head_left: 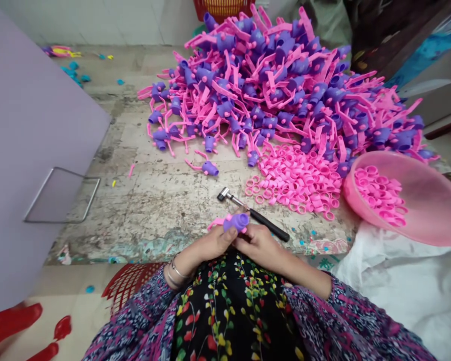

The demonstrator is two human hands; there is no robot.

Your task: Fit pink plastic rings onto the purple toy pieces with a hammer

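At the near edge of the low table, my left hand is closed around a purple plastic body with pink arms, its round open end facing up and to the right. Beside it, my right hand has its fingers curled against the lower right of the piece; whatever is between those fingertips is hidden. Just beyond the hands lies a hammer with a black handle and a metal head. Many loose pink rings are heaped past the hammer. A single similar purple-and-pink piece lies apart on the worn tabletop.
A big pile of purple-and-pink pieces covers the back of the table. At right, a pink bowl holds more rings, with white cloth below. A lilac panel with a wire handle stands at left. A red basket sits under the edge.
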